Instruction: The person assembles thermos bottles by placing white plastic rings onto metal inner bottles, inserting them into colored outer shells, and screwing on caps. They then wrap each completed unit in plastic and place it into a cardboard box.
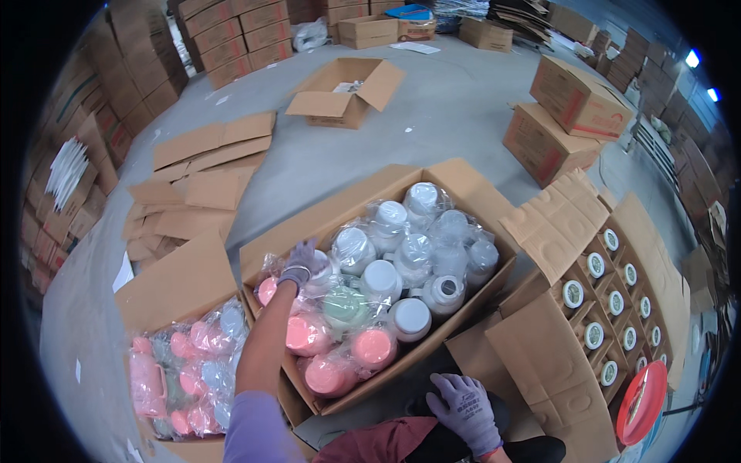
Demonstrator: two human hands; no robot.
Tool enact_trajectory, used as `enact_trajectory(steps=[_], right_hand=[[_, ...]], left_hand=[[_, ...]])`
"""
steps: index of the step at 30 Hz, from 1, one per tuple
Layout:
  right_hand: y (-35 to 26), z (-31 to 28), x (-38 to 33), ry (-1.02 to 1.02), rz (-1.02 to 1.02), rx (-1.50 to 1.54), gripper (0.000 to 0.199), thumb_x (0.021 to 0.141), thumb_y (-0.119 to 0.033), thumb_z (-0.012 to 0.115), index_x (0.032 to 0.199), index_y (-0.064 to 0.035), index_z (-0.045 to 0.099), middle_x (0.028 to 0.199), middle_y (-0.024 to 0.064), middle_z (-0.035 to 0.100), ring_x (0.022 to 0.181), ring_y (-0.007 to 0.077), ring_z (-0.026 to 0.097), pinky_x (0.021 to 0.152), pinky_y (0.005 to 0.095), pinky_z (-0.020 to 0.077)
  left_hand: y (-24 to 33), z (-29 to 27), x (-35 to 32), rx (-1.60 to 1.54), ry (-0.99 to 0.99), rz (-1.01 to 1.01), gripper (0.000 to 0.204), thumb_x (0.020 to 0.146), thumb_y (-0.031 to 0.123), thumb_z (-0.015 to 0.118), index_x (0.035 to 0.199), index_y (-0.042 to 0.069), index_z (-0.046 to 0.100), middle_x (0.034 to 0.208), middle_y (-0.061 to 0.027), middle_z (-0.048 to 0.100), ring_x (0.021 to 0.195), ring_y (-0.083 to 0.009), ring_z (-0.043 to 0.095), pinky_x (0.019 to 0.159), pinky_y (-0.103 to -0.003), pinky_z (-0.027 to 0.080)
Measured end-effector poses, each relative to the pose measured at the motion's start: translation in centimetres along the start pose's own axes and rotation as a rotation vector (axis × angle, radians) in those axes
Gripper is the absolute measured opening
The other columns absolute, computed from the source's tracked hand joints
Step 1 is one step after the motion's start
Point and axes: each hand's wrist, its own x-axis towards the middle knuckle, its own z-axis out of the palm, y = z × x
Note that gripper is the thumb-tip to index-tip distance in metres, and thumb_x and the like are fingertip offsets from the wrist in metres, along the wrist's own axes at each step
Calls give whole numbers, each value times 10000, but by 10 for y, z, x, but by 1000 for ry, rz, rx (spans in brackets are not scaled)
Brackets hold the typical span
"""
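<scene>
In the middle stands an open carton [455, 328] full of jug-like bottles in clear plastic bags. Most have white lids; several pink ones [373, 349] and a pale green one [345, 307] sit toward its near left. My left hand [299, 264], in a grey-purple glove, reaches over the carton's left side with its fingers stretched out. It is beside a bagged white-lidded bottle [320, 264]; whether it touches this, I cannot tell. Low in the view, my right hand [466, 409], gloved alike, lies on my dark-clothed knee, fingers apart and holding nothing.
At left, another carton [181, 266] holds bagged pink jugs [148, 384]. A divided carton [644, 239] of round white-rimmed tops stands right, beside a red basin [642, 403]. Flattened cardboard [204, 189], an open box [340, 116] and two stacked boxes [575, 100] lie beyond.
</scene>
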Motion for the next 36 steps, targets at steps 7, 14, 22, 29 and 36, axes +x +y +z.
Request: enact_trajectory(steps=[7, 14, 22, 29, 36], right_hand=[[8, -8, 2, 59, 100, 244, 400, 862, -262, 666, 1210, -80, 589, 1114, 134, 625, 1006, 321, 604, 895, 440, 477], [-22, 4, 77, 384, 110, 1159, 372, 831, -143, 731, 1145, 22, 617, 1518, 214, 340, 1297, 240, 467, 1002, 333, 429], [105, -128, -96, 1047, 270, 16, 254, 758, -39, 766, 909, -3, 565, 1529, 261, 301, 1371, 450, 382, 1092, 440, 360], [248, -182, -300, 1140, 1004, -331, 374, 777, -224, 755, 1075, -20, 657, 1399, 265, 441, 1234, 424, 487, 1018, 481, 420], [159, -157, -242, 1061, 699, -609, 582, 758, -161, 733, 1291, -82, 512, 1353, 219, 472, 1267, 441, 426, 1041, 528, 357]], left_hand=[[41, -51, -14, -3, 4, 23, 913, 626, 414, 854, 1356, 108, 398, 1316, -228, 447, 1130, -407, 564, 927, -526, 502], [170, -107, -149, -994, -448, 687, 541, 910, 308, 669, 1333, 45, 457, 1226, -94, 550, 1155, -180, 513, 1016, -344, 426], [-107, 90, 52, 91, 254, 321, 430, 738, 236, 689, 1138, 89, 637, 1137, -175, 621, 1088, -379, 571, 931, -455, 469], [-59, 88, 91, 20, 70, 264, 533, 725, 295, 763, 1167, 53, 588, 1093, -235, 618, 1076, -436, 579, 938, -462, 479], [-3, 36, 9, 215, 317, 6, 428, 723, 211, 720, 1110, 110, 569, 1126, -203, 568, 1026, -396, 580, 882, -489, 485]])
